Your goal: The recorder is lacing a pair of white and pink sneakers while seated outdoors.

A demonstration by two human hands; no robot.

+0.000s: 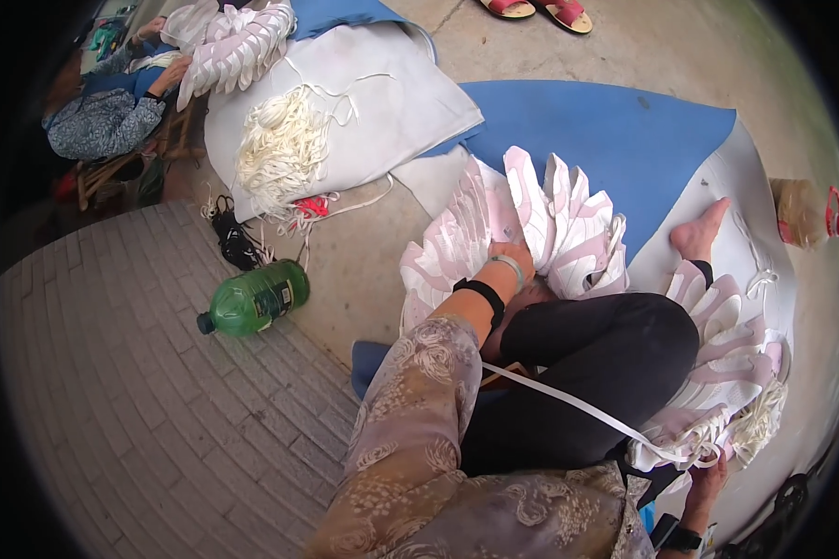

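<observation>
On smooth sheeting (615,121), fanned uppers (573,219), tangled laces (284,154)

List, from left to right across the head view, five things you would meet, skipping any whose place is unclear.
Co-worker's patterned sleeve, green bottle, the person's left hand, bare foot, tan container.

Right fingers (715,465) apparently on white lace (580,403)

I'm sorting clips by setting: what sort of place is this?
Probably an informal, floor-level work area, perhaps a yard or patio: there's grey paving, a blue sheet spread on the ground, and stacked pink-and-white shoe parts.
</observation>
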